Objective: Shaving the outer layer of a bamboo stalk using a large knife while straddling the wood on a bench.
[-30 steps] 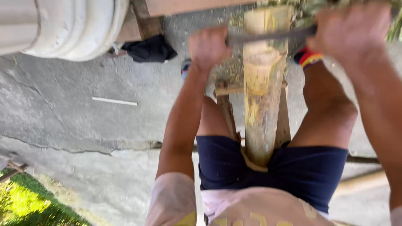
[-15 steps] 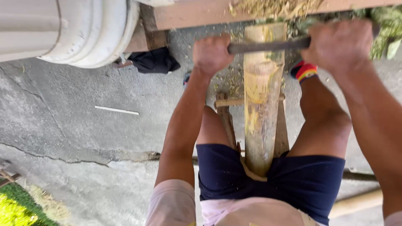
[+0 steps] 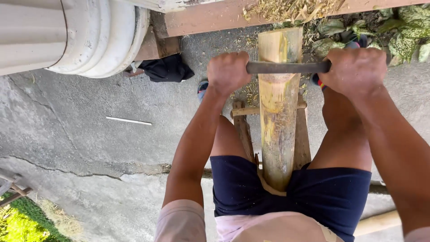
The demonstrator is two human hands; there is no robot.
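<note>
two fists clench a dark blade (image 3: 286,67): left hand (image 3: 228,71) and right hand (image 3: 356,71) curl tight round its ends, bamboo pole (image 3: 278,116) between the fingers.

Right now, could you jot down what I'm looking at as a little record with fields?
Setting: outdoors, cracked concrete ground
Left hand: fist closed on one end of the dark metal blade
Right hand: fist closed on the blade's other end
Blade position: crosswise on the bamboo pole, near its far end
Pole: yellow-green, running away from the person between the knees, on a wooden frame
Nearby: white ribbed column, black cloth, plant shavings, leafy plants
</note>
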